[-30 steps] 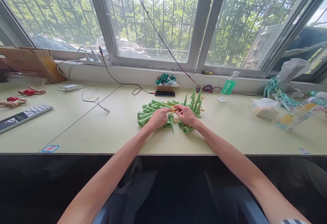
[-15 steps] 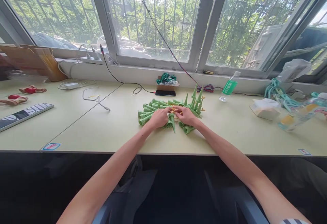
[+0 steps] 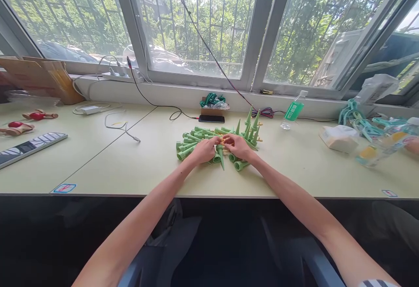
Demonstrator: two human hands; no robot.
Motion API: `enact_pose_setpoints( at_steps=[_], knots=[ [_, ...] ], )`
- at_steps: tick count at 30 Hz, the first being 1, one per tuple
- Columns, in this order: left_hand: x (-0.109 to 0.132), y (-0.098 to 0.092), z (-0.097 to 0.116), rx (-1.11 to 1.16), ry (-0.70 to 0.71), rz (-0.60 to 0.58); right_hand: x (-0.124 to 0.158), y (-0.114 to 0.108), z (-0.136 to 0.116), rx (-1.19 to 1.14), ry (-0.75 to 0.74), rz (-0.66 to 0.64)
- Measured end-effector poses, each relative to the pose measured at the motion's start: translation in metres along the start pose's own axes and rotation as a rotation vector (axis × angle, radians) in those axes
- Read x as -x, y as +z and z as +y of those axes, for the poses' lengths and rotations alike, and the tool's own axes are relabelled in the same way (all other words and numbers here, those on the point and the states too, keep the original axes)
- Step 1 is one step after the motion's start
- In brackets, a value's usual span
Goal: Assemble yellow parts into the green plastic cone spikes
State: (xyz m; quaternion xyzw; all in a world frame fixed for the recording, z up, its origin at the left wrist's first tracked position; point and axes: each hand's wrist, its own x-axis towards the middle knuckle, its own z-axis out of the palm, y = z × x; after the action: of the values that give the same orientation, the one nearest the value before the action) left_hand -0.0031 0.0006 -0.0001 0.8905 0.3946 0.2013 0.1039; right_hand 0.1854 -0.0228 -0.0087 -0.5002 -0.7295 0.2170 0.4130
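Note:
My left hand [image 3: 206,148] and my right hand [image 3: 238,146] meet over a cluster of hollow green plastic cones on the table. Fingers of both hands are pinched together around something small and yellowish, too small and covered to name. Just below the fingertips, one green cone [image 3: 220,158] points toward me. More green cones [image 3: 187,146] lie in rows left of my left hand, open ends outward. Two cones [image 3: 239,165] rest under my right wrist. Behind my right hand, several cones [image 3: 248,125] stand upright, with yellow peg ends showing at their side.
A phone [image 3: 211,119] lies before a small box [image 3: 212,111] at the back. Toward the right are a green-labelled bottle [image 3: 292,111], a tissue pack [image 3: 339,138] and a tilted clear bottle [image 3: 376,152]; another person's hand [image 3: 413,144] is by it. A cable [image 3: 126,130] lies left.
My two hands stay at nearly the same spot, with only slight finger movement. At the far right, the other person's hand has come further into view beside the clear bottle.

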Motion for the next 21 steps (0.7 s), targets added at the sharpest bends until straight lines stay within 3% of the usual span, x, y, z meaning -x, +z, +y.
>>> enact_pose_setpoints(
  at_steps=[9, 21],
  knots=[
    [-0.0004, 0.0020, -0.0009, 0.244, 0.133, 0.069, -0.0021, -0.0014, 0.0048, 0.005, -0.048, 0.091],
    [-0.0021, 0.0029, -0.0013, 0.201, 0.068, 0.095, -0.0020, -0.0030, -0.0006, 0.027, -0.053, 0.190]
  ],
)
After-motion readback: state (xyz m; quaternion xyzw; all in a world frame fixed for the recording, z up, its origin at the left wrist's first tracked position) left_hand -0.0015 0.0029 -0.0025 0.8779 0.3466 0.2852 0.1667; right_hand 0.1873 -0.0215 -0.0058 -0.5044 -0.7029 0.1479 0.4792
